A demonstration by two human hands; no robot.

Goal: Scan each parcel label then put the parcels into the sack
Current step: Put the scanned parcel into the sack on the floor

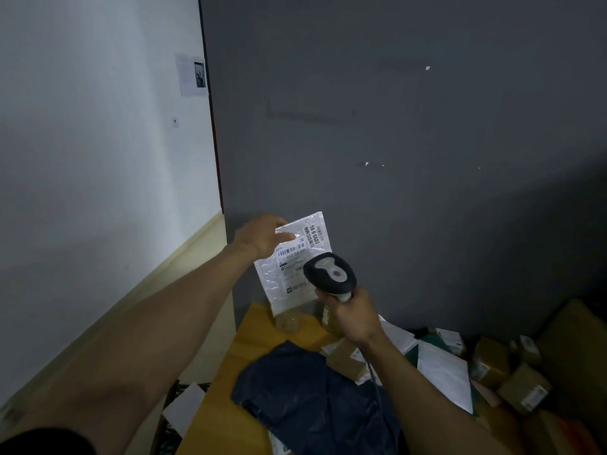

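White bubble mailer (274, 282) bears a barcoded label (297, 252).

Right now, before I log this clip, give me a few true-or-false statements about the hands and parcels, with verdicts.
1. The left hand holds a white padded mailer upright, with its label facing the camera. True.
2. The right hand holds nothing. False: its fingers grip a handheld scanner aimed toward the label.
3. A dark blue bag lies on the yellow table. True.
4. The mailer lies flat on the table. False: it is held in the air in front of the grey wall.
5. Small cardboard boxes sit at the right of the view. True.
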